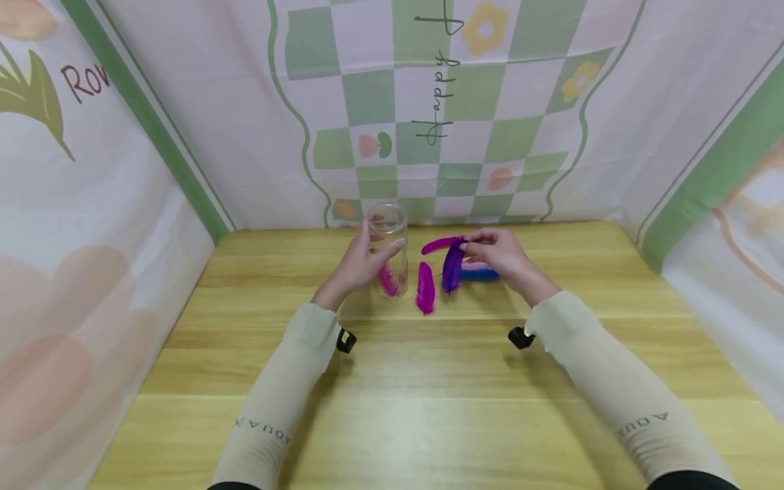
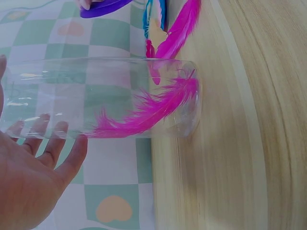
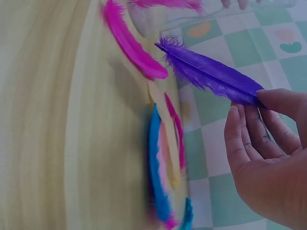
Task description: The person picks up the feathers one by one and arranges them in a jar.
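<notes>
My left hand (image 1: 363,261) grips a tall clear glass (image 1: 397,255) that stands upright on the table, fingers and thumb around its upper part. Inside the glass leans a pink feather (image 2: 148,112). Between thumb and fingertips, my right hand (image 1: 499,255) pinches a purple feather (image 3: 211,75) by its rounded tip; its quill end points down in the head view. A magenta feather (image 1: 425,288) lies between the glass and the purple feather. Under and behind the right hand are a blue feather (image 3: 157,163), a cream feather (image 3: 167,129) and another magenta feather (image 1: 439,244).
The wooden table (image 1: 392,408) ends at a hanging cloth (image 1: 453,102) with green checks behind both hands. Patterned cloth also hangs at the left and right sides. A small black device (image 1: 346,340) sits at the left wrist, a similar one (image 1: 520,337) at the right.
</notes>
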`<state>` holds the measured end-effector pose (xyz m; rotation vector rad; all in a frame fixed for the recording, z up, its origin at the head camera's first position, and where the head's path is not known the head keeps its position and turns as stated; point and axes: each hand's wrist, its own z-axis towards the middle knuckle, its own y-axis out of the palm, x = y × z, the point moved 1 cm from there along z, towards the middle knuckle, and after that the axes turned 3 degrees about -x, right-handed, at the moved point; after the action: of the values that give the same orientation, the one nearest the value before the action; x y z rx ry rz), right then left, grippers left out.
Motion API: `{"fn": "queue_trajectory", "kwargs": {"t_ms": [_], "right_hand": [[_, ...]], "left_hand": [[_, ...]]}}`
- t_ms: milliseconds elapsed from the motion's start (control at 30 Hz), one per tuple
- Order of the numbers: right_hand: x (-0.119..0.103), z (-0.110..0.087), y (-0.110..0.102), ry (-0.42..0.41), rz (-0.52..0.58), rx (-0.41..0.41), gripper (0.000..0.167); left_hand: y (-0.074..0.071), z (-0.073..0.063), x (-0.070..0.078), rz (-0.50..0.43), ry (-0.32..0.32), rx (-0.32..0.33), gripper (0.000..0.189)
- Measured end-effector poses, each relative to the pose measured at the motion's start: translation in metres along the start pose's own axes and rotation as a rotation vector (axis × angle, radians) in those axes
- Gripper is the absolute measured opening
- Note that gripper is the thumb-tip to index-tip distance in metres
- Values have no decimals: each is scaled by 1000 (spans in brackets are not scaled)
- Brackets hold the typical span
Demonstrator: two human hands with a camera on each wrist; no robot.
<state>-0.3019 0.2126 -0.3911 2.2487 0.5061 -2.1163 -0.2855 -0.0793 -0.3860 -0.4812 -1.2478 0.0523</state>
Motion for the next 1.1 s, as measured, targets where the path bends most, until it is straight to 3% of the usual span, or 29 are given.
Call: {"fn": "queue_trajectory", "kwargs": {"t_ms": [600,1100], "right_hand": [[-24,-3,-2,-73,-4,-5,31],[-39,-6,-1,-49,-10,8,29]], "left_hand": [[1,1,-2,-6,13,1,72],[0,2,-3,-23,19,-5,72]]}}
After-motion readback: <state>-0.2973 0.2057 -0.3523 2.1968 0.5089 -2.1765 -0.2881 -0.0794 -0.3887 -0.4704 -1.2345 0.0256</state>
